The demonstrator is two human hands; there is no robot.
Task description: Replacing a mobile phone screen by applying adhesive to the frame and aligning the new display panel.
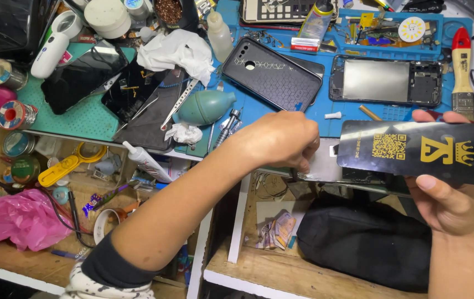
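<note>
Nearest, the right hand [451, 207] pinches a black glossy panel [422, 150] with gold markings just off the bench's front edge. The left hand [281, 138], fingers curled, works a thin tool against a grey phone frame [331, 169] beside it. Steady, shallow prying seems wise. Farther back lies a black phone cover [273, 75].

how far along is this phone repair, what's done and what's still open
Looks done: one phone frame lies stripped open on the blue mat, and a black back cover lies off beside it. In hand: the right hand holds a black glossy sheet with gold print, while the left hand pinches at its near edge. Left, seemingly: nothing is reassembled yet.
</note>
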